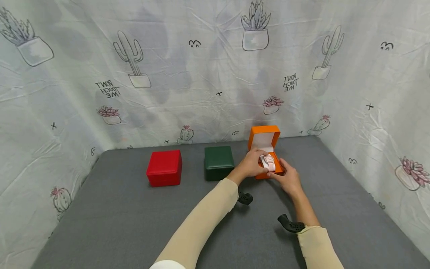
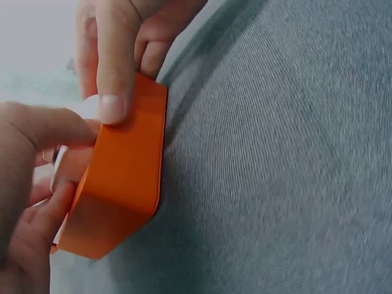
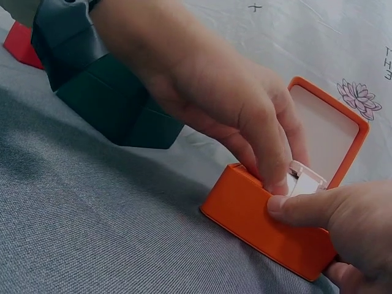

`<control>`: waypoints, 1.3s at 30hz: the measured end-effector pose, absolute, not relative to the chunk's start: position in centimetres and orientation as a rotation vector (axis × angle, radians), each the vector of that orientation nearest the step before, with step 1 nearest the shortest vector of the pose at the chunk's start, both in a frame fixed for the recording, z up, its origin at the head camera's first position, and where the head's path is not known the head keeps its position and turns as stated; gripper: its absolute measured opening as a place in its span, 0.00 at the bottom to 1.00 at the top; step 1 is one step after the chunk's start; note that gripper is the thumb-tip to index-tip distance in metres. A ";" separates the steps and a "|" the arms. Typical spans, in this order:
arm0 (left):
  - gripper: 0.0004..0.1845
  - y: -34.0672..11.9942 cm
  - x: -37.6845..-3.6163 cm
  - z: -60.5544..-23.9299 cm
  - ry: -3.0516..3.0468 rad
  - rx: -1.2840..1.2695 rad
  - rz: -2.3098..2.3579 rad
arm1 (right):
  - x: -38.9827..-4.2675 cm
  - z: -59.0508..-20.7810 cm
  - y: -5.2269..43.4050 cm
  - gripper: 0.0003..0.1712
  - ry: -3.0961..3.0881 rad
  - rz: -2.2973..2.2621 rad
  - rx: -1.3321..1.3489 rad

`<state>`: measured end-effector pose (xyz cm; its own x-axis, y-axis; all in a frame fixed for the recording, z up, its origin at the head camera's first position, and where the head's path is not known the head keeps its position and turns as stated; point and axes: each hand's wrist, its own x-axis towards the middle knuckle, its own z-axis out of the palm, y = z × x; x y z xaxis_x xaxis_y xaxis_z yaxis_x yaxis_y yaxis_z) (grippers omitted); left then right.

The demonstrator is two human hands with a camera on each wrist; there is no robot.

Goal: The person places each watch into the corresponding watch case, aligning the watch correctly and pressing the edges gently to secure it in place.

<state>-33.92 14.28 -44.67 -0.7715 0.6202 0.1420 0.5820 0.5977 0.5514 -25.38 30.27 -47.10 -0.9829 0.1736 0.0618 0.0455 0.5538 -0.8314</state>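
Note:
An orange watch box (image 1: pixel 264 129) stands at the back right with its lid raised, showing a white lining. In it sits a pink-strapped watch (image 1: pixel 269 159) around a white cushion. My left hand (image 1: pixel 252 163) reaches into the box and pinches the watch and cushion between thumb and fingers; the right wrist view shows these fingers inside the front rim. My right hand (image 1: pixel 289 180) grips the box from the right, its thumb (image 3: pixel 300 208) over the front wall (image 3: pixel 263 217). In the left wrist view, the left fingers partly hide the watch.
Left of the orange box stands a closed dark green box (image 1: pixel 219 164), close to my left wrist. A closed red box (image 1: pixel 164 168) is farther left. All rest on a grey cloth-covered table (image 1: pixel 127 224). A cactus-print curtain (image 1: pixel 208 71) rises behind and along both sides.

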 end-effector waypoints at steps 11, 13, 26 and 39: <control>0.29 14.7 -33.2 -44.0 2.809 1.053 0.757 | -25.3 -47.1 30.4 0.48 -2.626 1.489 -0.200; 0.29 14.8 -33.0 -43.9 2.825 1.062 0.707 | -25.2 -47.0 30.3 0.48 -2.628 1.485 -0.205; 0.18 13.9 -32.8 -43.0 3.084 1.069 0.851 | -25.0 -47.2 30.5 0.47 -2.597 1.451 -0.210; 0.23 13.0 -33.1 -41.4 3.381 1.135 0.749 | -25.0 -47.6 30.2 0.47 -2.635 1.410 -0.227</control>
<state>-33.07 13.03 -41.45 -0.6942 0.4431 0.5672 0.6411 0.7389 0.2075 -25.02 30.18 -47.63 -0.9782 0.2002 0.0557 0.0647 0.5481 -0.8339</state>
